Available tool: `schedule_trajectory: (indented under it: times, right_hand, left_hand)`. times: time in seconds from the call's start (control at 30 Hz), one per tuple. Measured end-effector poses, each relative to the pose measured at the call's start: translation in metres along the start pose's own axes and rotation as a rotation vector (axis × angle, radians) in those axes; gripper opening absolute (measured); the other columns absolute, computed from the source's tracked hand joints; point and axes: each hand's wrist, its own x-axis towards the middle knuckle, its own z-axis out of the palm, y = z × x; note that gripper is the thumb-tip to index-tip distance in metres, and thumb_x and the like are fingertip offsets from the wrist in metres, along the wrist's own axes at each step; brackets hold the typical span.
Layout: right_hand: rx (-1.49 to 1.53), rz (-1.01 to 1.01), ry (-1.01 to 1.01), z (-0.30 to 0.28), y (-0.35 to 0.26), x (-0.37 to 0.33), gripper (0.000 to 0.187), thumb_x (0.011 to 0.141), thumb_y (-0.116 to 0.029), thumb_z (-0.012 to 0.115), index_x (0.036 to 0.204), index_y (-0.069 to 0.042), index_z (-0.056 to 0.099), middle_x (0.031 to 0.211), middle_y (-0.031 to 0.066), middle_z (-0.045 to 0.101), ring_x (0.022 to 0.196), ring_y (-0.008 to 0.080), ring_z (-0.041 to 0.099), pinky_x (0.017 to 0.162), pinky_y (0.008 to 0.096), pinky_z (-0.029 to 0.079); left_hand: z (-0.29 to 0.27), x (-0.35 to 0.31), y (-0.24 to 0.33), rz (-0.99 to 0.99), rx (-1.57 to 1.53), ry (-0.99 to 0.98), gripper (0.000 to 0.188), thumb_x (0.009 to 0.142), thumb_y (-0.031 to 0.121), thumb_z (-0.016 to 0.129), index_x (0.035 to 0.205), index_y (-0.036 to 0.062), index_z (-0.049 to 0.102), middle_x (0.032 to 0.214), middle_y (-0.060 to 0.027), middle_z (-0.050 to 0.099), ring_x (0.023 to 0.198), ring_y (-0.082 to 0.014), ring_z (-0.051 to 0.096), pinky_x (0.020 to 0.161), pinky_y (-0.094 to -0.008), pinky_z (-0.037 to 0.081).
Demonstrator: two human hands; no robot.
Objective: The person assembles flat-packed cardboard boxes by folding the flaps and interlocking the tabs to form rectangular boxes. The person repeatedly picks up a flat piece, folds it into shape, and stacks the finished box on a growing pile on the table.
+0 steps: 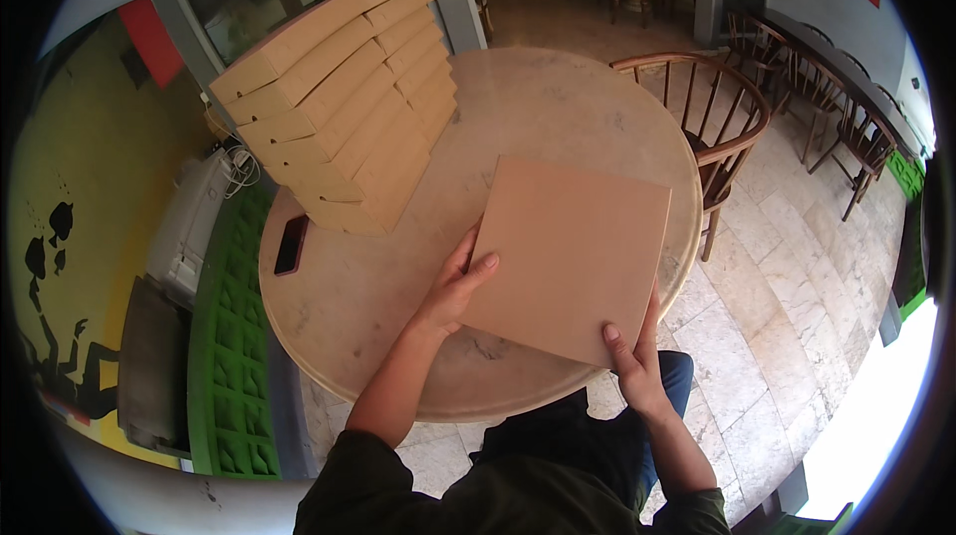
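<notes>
On the round table (558,107), your left hand (456,286) pinches the flat cardboard sheet (573,251) at its left edge, your right hand (633,361) its near corner. It looks light, stiff and creasable, so grip the edges.

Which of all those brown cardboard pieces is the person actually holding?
The flat cardboard square near the table's front edge, gripped by the left hand and right hand. The folded boxes sit stacked, untouched, at the table's far left.

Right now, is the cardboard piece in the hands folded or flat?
Flat: the cardboard sheet shows one smooth unfolded face, left hand and right hand gripping its edges.
</notes>
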Motion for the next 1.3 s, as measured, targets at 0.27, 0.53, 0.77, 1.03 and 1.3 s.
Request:
schedule_trajectory:
  times: [0.27, 0.53, 0.77, 1.03, 1.3]
  right_hand:
    - [0.113, -0.004, 0.304, -0.007, 0.014, 0.008, 0.086, 0.11, -0.028, 0.058, 0.17, -0.005, 0.001, 0.173, 0.0203, 0.017, 0.159, 0.0303, 0.021, 0.129, 0.0431, 0.021]
    - [-0.127, -0.097, 0.18, 0.016, 0.028, 0.0, 0.082, 0.113, -0.03, 0.048, 0.168, 0.003, -0.003, 0.165, 0.0267, 0.022, 0.152, 0.0349, 0.026, 0.124, 0.043, 0.024]
    - [-0.252, -0.075, 0.108, 0.001, 0.043, 0.002, 0.07, 0.113, -0.035, 0.042, 0.166, 0.005, 0.019, 0.136, 0.019, 0.051, 0.095, 0.0215, 0.059, 0.089, 0.035, 0.05]
    - [-0.274, -0.069, 0.036, -0.002, 0.043, 0.002, 0.072, 0.113, -0.043, 0.045, 0.168, -0.003, 0.021, 0.135, 0.0148, 0.047, 0.099, 0.0188, 0.058, 0.092, 0.0349, 0.051]
    - [-0.389, -0.082, 0.057, 0.0, 0.039, 0.002, 0.073, 0.112, -0.042, 0.045, 0.163, 0.007, 0.027, 0.136, 0.023, 0.054, 0.097, 0.0273, 0.061, 0.092, 0.041, 0.05]
  left_hand:
    - [0.022, -0.007, -0.041, -0.01, -0.451, -0.033, 0.078, 0.106, 0.025, 0.067, 0.168, 0.0246, 0.019, 0.164, -0.01, 0.039, 0.147, -0.0229, 0.045, 0.112, -0.0435, 0.047]
    - [0.038, -0.013, -0.055, 0.038, -0.088, 0.122, 0.099, 0.1, 0.006, 0.069, 0.166, 0.0243, -0.002, 0.158, -0.0109, 0.039, 0.143, -0.0219, 0.045, 0.107, -0.0405, 0.05]
    - [0.029, -0.011, 0.017, 0.337, -0.166, 0.29, 0.102, 0.098, 0.002, 0.068, 0.169, 0.0244, -0.002, 0.161, -0.0105, 0.038, 0.145, -0.0213, 0.044, 0.119, -0.0427, 0.04]
    - [0.002, -0.027, 0.201, 0.963, 0.079, 0.484, 0.104, 0.093, 0.007, 0.077, 0.169, 0.0151, 0.007, 0.16, -0.0124, 0.04, 0.142, -0.0242, 0.048, 0.116, -0.0444, 0.045]
    - [-0.127, 0.02, 0.423, 0.997, 0.246, 0.734, 0.09, 0.092, 0.009, 0.081, 0.157, 0.0077, 0.019, 0.143, -0.0175, 0.052, 0.128, -0.0344, 0.057, 0.097, -0.0487, 0.056]
